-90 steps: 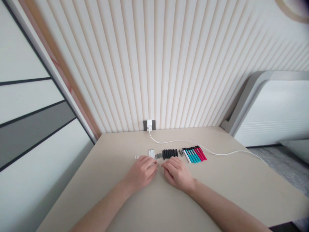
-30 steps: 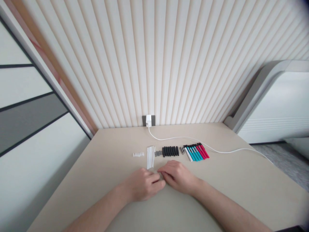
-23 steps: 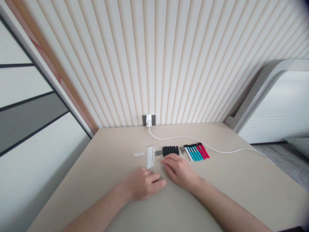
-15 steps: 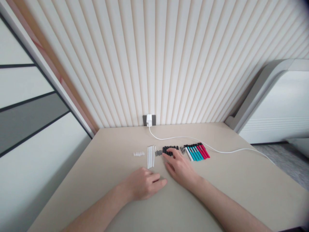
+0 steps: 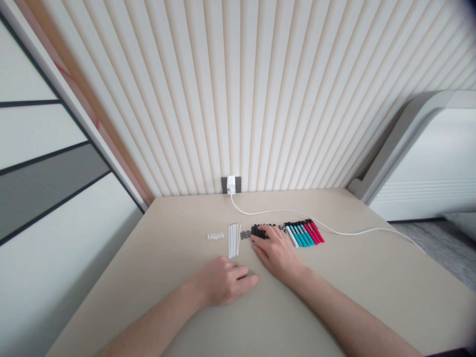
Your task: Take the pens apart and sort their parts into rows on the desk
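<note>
Our right hand (image 5: 277, 253) lies flat with fingers spread loose over the row of black grips (image 5: 260, 231) at mid-table, fingertips touching them but nothing pinched yet; our left hand (image 5: 222, 282) rests nearer on the table (image 5: 372, 287), fingers loosely curled, and we cannot tell whether it holds anything. To the left lie the white tubes (image 5: 233, 240), far right the coloured pen barrels (image 5: 305, 233). We judge the grips light, soft and rubbery, apt to roll, best pinched singly across the middle.
</note>
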Demonstrator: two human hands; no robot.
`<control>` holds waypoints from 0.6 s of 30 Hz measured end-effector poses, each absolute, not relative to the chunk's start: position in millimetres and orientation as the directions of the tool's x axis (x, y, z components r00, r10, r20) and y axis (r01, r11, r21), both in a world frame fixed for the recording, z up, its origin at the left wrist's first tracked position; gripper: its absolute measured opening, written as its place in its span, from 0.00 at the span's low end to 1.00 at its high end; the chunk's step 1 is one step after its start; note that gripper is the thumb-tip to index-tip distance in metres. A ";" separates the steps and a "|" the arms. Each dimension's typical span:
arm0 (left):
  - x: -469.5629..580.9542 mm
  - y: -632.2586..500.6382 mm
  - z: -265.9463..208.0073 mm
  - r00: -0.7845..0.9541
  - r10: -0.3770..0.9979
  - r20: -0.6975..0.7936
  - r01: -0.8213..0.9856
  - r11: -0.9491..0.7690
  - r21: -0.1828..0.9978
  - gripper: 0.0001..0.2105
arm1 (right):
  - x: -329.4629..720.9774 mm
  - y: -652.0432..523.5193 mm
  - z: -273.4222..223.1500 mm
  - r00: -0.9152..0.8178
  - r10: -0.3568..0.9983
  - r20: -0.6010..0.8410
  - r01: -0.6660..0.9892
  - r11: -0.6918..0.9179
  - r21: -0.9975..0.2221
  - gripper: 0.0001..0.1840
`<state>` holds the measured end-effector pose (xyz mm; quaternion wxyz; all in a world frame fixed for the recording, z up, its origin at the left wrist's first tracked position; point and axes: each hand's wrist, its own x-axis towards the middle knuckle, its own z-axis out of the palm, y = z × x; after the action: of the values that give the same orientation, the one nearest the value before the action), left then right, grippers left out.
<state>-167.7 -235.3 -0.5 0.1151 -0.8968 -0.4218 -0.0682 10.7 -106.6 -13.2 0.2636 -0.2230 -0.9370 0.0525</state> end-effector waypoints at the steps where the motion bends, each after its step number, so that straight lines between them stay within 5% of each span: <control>1: -167.8 -235.4 -0.4 0.636 0.741 0.217 0.771 -0.620 -0.145 0.12 | 9.3 -105.6 -13.8 -0.761 0.447 0.471 0.396 0.894 -0.209 0.13; 18: -168.9 -235.1 -2.0 0.635 0.746 0.198 0.772 -0.620 -0.140 0.12 | -6.0 -91.4 -18.3 -0.819 0.338 0.464 0.334 0.938 -0.094 0.09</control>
<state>-168.9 -235.1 -2.0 0.1064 -0.8980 -0.4227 -0.0604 -6.0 -91.4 -18.3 0.2441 -0.1762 -0.9536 0.0041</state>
